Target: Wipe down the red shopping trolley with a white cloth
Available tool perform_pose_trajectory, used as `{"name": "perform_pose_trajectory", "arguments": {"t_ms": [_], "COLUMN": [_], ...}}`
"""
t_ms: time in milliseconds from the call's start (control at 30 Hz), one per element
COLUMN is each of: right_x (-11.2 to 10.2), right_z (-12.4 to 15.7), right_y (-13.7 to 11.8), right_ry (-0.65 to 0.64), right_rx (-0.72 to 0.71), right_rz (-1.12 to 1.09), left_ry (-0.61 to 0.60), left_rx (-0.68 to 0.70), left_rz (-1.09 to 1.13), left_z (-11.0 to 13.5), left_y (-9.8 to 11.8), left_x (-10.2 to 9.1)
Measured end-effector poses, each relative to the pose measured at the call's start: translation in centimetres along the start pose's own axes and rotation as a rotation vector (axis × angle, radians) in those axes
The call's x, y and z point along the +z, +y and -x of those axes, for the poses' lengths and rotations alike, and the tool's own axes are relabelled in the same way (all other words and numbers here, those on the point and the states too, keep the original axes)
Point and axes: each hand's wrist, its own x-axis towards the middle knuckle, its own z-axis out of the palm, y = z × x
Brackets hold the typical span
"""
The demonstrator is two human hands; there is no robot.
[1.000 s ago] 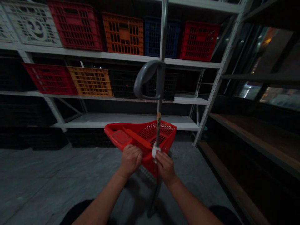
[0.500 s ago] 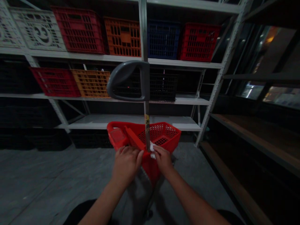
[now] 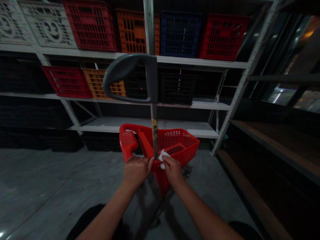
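Pinching a white cloth (image 3: 163, 159) around the steel pole (image 3: 154, 140) of a red shopping cart (image 3: 180, 143), the right hand (image 3: 173, 170) has its fingers (image 3: 170, 163) clamped on the cloth. The left hand (image 3: 136, 171) lies just beside the pole on the cart's red frame, fingers together; whether they grip, I cannot tell. The cart stands on the concrete floor (image 3: 62, 180), its grey handle (image 3: 130, 78) topping the pole, facing white shelves (image 3: 150, 105) stacked with red, orange, blue and black crates (image 3: 180, 33).
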Motion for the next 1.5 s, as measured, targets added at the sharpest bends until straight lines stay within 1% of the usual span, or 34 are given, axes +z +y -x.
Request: {"name": "perform_pose_trajectory", "arguments": {"t_ms": [100, 200, 267, 367, 433, 467, 533, 633, 700, 767, 867, 933, 1000, 1133, 1200, 1267, 1367, 1433, 1500], "right_x": [-0.2, -0.6, -0.5, 0.0, 0.1, 0.0, -0.5, -1.5, -1.6, -1.2, -0.2, 0.2, 0.1, -0.7, -0.8, -0.6, -0.4, -0.7, -1.5], "right_z": [0.1, 0.0, 0.1, 0.5, 0.7, 0.8, 0.8, 0.9, 1.1, 1.5, 2.1, 2.4, 2.6, 2.7, 2.9, 3.1, 3.0, 2.4, 1.5], "right_y": [0.4, 0.7, 0.0, -1.5, -1.5, -1.0, 0.8, 3.6, 4.0, 2.9, 0.0, -1.1, -0.9, 1.0, 1.2, 0.5, -0.8, -1.1, -0.9], "right_ry": [0.006, 0.052, 0.041, -0.013, -0.018, -0.014, 0.008, 0.06, 0.073, 0.054, -0.015, -0.039, -0.029, 0.036, 0.055, 0.03, -0.047, -0.077, -0.121], "right_rx": [0.021, 0.077, 0.068, 0.021, 0.013, 0.016, 0.036, 0.111, 0.152, 0.143, 0.042, -0.008, -0.009, 0.058, 0.077, 0.056, 0.01, 0.037, 0.104], "right_rz": [0.018, 0.043, 0.025, -0.03, -0.036, -0.024, 0.031, 0.133, 0.163, 0.14, 0.053, 0.014, 0.015, 0.086, 0.108, 0.102, 0.057, 0.035, 0.034], "left_ry": [0.005, 0.012, 0.023, 0.051, 0.07, 0.077, 0.087, 0.108, 0.12, 0.127, 0.144, 0.152, 0.152, 0.141, 0.136, 0.136, 0.131, 0.114, 0.088], "left_rx": [0.019, 0.024, 0.021, 0.034, 0.053, 0.063, 0.081, 0.098, 0.112, 0.126, 0.138, 0.149, 0.163, 0.177, 0.174, 0.168, 0.169, 0.186, 0.21], "left_rz": [-0.022, -0.027, -0.017, 0.0, 0.0, -0.003, -0.008, -0.006, -0.002, 0.004, 0.025, 0.045, 0.063, 0.096, 0.108, 0.117, 0.146, 0.171, 0.187], "left_z": [0.2, 0.4, 0.4, 0.4, 0.6, 0.7, 0.9, 1.4, 1.7, 2.0, 2.3, 2.4, 2.5, 2.6, 2.5, 2.4, 2.0, 1.7, 1.4], "left_y": [-0.1, -0.1, -0.1, -0.3, -0.6, -0.8, -1.2, -1.7, -2.0, -2.3, -2.8, -3.2, -3.6, -4.2, -4.3, -4.3, -4.6, -4.9, -5.3], "left_x": [-0.2, -0.2, -0.1, -0.1, -0.2, -0.2, -0.4, -0.6, -0.7, -0.7, -0.8, -0.8, -0.8, -0.7, -0.5, -0.3, 0.3, 0.7, 1.0]}}
